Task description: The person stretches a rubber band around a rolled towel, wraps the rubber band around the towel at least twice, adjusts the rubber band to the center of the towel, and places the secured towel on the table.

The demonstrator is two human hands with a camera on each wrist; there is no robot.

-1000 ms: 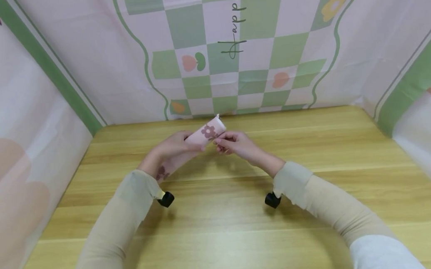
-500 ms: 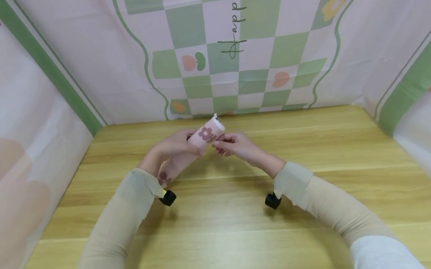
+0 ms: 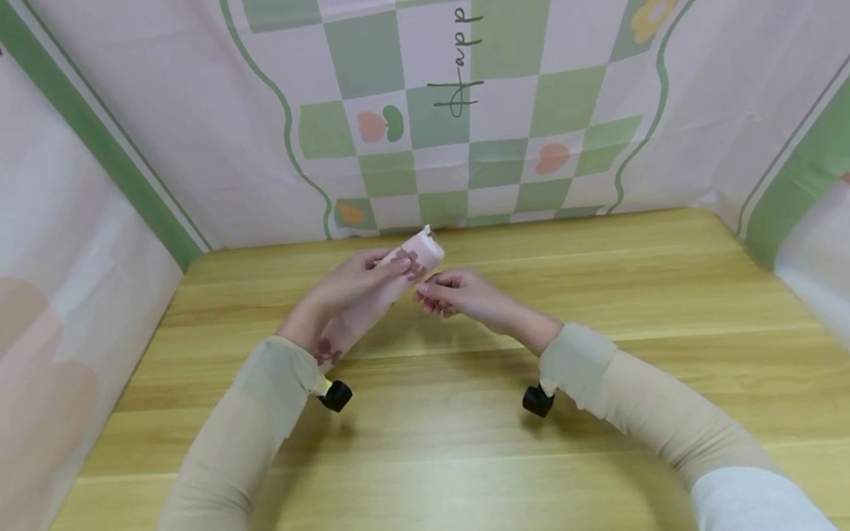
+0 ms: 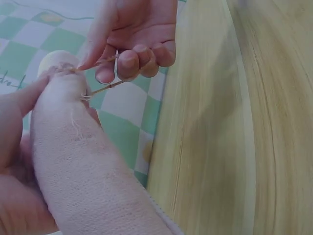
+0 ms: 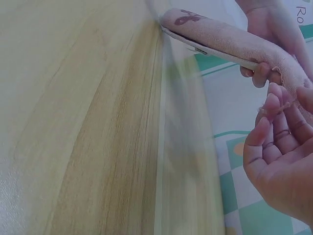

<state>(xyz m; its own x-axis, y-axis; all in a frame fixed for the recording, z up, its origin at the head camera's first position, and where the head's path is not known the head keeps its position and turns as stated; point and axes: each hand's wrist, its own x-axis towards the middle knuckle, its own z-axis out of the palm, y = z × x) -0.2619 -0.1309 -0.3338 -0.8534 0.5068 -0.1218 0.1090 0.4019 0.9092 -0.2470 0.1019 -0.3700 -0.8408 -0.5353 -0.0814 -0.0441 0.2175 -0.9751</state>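
Observation:
A pink towel (image 3: 360, 318), printed with dark mauve flowers, is rolled into a long tube. My left hand (image 3: 352, 280) grips it around its upper part, thumb laid along the roll near the white upper end. The roll slants, its upper end pointing to the far right. In the left wrist view, a thin tan string (image 4: 110, 86) runs from the towel's side to my right hand (image 4: 137, 36), whose thumb and fingers pinch it. Just right of the roll's upper end, that same right hand (image 3: 469, 297) appears in the head view. Frayed threads (image 4: 77, 122) hang on the towel's surface.
Beneath both hands lies a wood-grain table (image 3: 438, 454). A cloth backdrop (image 3: 438, 133) with green checks rises along its far edge, and printed cloth also stands at both sides. Small black wrist cameras sit below each cuff.
My left thumb has shifted up onto the flower near the roll's end. My right hand has drawn slightly down and away from the towel.

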